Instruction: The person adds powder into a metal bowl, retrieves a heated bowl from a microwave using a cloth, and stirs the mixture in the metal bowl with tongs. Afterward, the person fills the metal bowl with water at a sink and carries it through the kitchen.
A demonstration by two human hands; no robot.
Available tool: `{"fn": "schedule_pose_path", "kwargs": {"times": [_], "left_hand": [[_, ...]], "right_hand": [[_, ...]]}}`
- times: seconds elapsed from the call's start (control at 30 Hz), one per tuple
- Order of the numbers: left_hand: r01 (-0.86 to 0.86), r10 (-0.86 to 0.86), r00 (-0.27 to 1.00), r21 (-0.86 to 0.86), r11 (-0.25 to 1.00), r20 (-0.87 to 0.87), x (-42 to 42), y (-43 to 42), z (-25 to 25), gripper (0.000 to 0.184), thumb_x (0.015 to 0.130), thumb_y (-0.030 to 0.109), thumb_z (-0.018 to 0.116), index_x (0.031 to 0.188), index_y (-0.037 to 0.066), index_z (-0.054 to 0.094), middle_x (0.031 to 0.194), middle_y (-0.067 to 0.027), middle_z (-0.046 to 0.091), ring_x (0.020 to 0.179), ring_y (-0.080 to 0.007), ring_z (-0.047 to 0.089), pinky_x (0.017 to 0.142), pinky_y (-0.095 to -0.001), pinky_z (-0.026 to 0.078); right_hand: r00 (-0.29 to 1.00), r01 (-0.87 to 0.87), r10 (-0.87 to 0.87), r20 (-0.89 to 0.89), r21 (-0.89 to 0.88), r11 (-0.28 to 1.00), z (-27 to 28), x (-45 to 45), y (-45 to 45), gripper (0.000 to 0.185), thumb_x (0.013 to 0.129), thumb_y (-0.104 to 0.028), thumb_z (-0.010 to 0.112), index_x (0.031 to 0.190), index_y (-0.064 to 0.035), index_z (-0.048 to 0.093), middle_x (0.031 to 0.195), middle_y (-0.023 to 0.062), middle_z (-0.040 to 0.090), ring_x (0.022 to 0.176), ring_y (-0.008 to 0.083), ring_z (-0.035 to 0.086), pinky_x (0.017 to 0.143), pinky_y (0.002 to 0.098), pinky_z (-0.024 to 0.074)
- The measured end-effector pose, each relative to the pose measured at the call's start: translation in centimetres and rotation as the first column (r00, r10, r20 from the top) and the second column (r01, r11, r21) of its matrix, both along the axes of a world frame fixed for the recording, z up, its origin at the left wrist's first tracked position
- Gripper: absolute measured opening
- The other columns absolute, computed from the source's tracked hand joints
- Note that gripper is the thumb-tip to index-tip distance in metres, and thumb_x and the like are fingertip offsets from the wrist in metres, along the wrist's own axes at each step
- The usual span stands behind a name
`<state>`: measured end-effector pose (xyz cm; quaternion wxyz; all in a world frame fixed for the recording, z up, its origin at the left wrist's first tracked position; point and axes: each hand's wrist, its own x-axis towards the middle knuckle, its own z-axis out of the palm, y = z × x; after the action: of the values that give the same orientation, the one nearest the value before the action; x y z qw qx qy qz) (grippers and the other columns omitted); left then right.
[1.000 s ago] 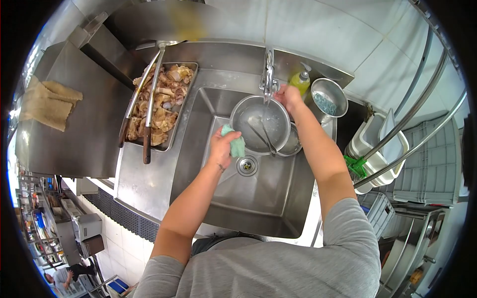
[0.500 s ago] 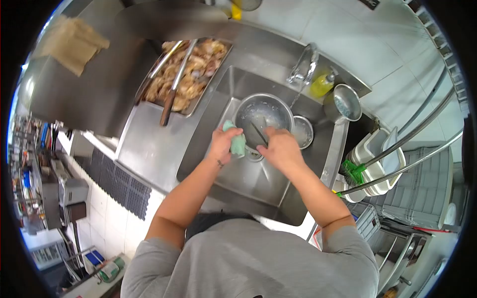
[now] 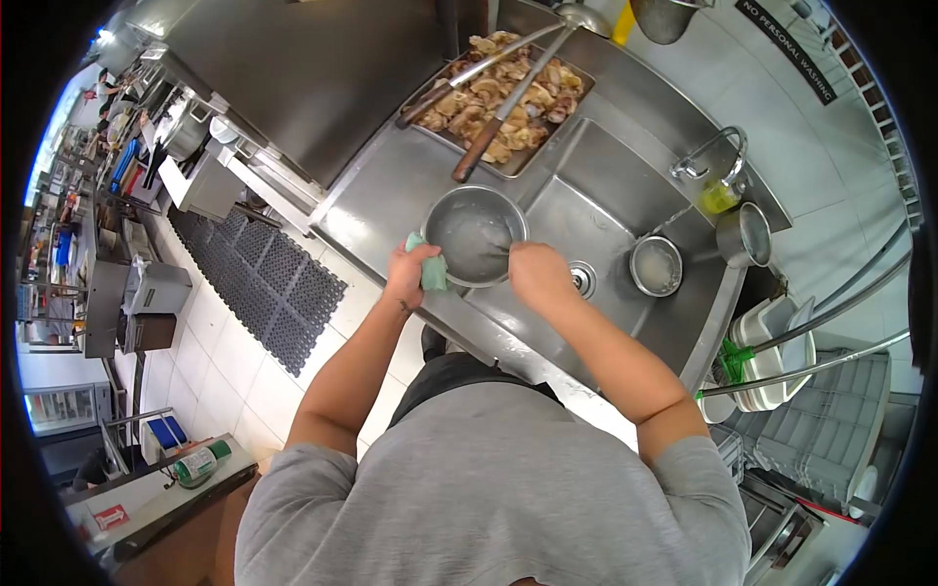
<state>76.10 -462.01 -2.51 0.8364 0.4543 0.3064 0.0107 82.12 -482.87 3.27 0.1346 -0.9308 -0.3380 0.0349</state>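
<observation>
A round metal bowl (image 3: 475,227) with cloudy liquid inside is over the left edge of the sink, overlapping the steel counter. My left hand (image 3: 405,273) is closed around a pale green cloth (image 3: 431,268) pressed against the bowl's left rim. My right hand (image 3: 542,278) is closed at the bowl's right rim on a thin grey metal utensil (image 3: 498,250). The utensil's end reaches into the bowl; blur and the hand hide its exact kind.
A smaller metal bowl (image 3: 656,267) sits in the sink (image 3: 596,176) under water running from the faucet (image 3: 711,161). Cooked-looking meat pieces fill a tray (image 3: 508,174), with two wooden-handled ladles (image 3: 479,146) across it. A metal pot (image 3: 745,234) stands at the sink's right edge.
The large bowl and both hands have moved left, from inside the sink to its left edge. The view has turned, and the small bowl in the sink now shows fully.
</observation>
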Motion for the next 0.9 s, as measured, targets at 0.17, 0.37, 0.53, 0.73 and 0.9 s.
{"fn": "schedule_pose_path", "kwargs": {"times": [0.17, 0.37, 0.53, 0.73, 0.9], "left_hand": [[0.051, -0.050, 0.997, -0.024, 0.998, 0.065, 0.7, 4.3, -1.8, 0.024, 0.073, 0.004, 0.065, 0.094, 0.003, 0.052, 0.079, -0.0060, 0.058, 0.067, -0.0183, 0.059, 0.062, -0.0322, 0.050], [0.276, -0.277, 0.959, 0.026, 0.961, 0.063, 2.0, 8.4, -0.8, 0.035, 0.076, 0.012, 0.069, 0.103, -0.001, 0.051, 0.085, -0.0078, 0.059, 0.075, -0.0180, 0.060, 0.065, -0.0323, 0.049], [0.281, -0.285, 0.957, 0.090, 0.955, 0.042, 2.2, 9.2, -0.7, 0.040, 0.078, 0.017, 0.069, 0.107, -0.003, 0.050, 0.088, -0.0087, 0.060, 0.078, -0.0177, 0.059, 0.069, -0.0320, 0.049], [0.370, -0.376, 0.924, 0.087, 0.925, 0.072, 2.0, 9.5, -0.9, 0.040, 0.081, 0.019, 0.067, 0.109, -0.003, 0.049, 0.090, -0.0090, 0.060, 0.079, -0.0184, 0.059, 0.071, -0.0325, 0.048], [0.337, -0.354, 0.930, 0.156, 0.928, 0.097, 2.1, 10.1, -1.9, 0.038, 0.083, 0.020, 0.065, 0.108, -0.003, 0.049, 0.090, -0.0092, 0.060, 0.079, -0.0186, 0.059, 0.071, -0.0326, 0.047]], "right_hand": [[0.994, 0.087, -0.089, 0.064, 0.024, 0.996, -2.6, 0.5, 6.5, 0.011, 0.071, -0.009, 0.053, 0.074, -0.0021, 0.061, 0.076, 0.0166, 0.063, 0.074, 0.0322, 0.063, 0.068, 0.0409, 0.0506], [0.977, 0.213, -0.210, 0.037, -0.082, 0.974, -0.7, 0.5, 9.0, 0.013, 0.072, -0.011, 0.052, 0.075, -0.0027, 0.062, 0.076, 0.0169, 0.063, 0.074, 0.0325, 0.063, 0.067, 0.0420, 0.0507], [0.994, 0.107, -0.111, -0.010, -0.191, 0.976, -0.2, -1.8, 10.5, 0.013, 0.072, -0.012, 0.052, 0.076, -0.0040, 0.062, 0.076, 0.0158, 0.063, 0.073, 0.0320, 0.063, 0.066, 0.0427, 0.0506], [0.961, 0.276, -0.269, 0.065, -0.151, 0.949, -1.7, -0.8, 10.7, 0.012, 0.073, -0.012, 0.053, 0.081, -0.0062, 0.061, 0.079, 0.0148, 0.063, 0.073, 0.0319, 0.062, 0.066, 0.0436, 0.0492], [0.952, 0.301, -0.304, 0.026, -0.240, 0.923, 0.0, -2.3, 10.9, 0.013, 0.074, -0.012, 0.053, 0.082, -0.0062, 0.061, 0.077, 0.0156, 0.063, 0.073, 0.0326, 0.062, 0.066, 0.0438, 0.0492]]}}
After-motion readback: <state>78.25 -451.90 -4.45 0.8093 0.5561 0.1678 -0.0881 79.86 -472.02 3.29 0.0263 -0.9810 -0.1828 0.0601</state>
